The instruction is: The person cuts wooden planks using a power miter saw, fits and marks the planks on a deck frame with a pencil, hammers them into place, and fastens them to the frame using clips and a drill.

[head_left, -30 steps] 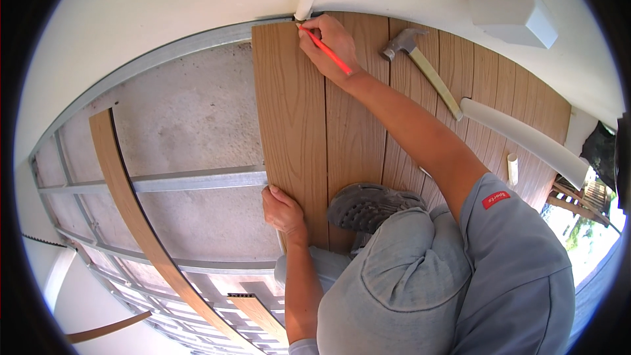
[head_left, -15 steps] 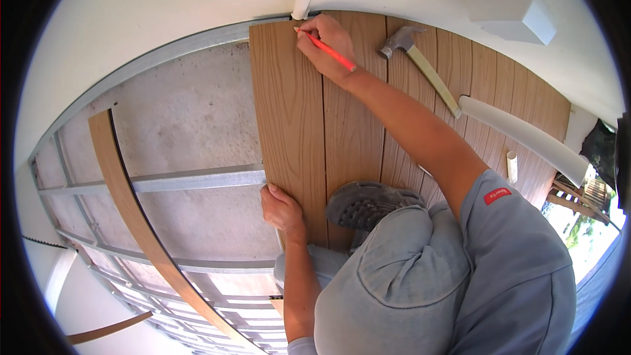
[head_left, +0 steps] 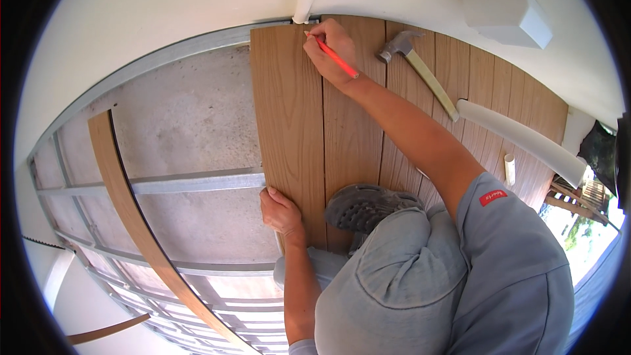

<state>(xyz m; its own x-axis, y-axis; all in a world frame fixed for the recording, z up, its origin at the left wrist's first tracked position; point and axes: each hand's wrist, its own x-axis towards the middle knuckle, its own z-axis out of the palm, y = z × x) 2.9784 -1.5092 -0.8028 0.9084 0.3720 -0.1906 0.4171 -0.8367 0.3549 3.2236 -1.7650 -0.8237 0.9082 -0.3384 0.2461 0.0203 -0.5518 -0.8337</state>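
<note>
Little had moved since the earlier frames: the right hand [head_left: 334,52] had stayed at the far end of the loose wooden board [head_left: 289,125], its fingers pinched around a red pencil [head_left: 332,54] whose tip touched the wood just beside the white wall [head_left: 164,6]. Compared with a second before, the pencil point sat a shade closer to the board's end, and the wrist had turned only slightly. I judged that a mark was being drawn or finished there, so the board was probably being measured against the wall and was not yet fixed.

Nearer the body, the left hand [head_left: 281,210] was closed over the board's left edge, thumb on top, pressing it down where it crossed a metal rail [head_left: 197,183] of the frame. That grip looked unchanged from the earlier views.

Beyond the hands, the board lay alongside the planks already laid [head_left: 473,92] to its right, touching them along the seam. A hammer [head_left: 420,69] rested on those planks, near the right forearm, and a white pipe [head_left: 519,141] lay further right. A grey shoe [head_left: 368,205] stood on the decking below the arm. To the left, bare concrete [head_left: 190,118] showed between the rails, with a spare strip of wood [head_left: 131,217] lying across them, well apart from both hands.
</note>
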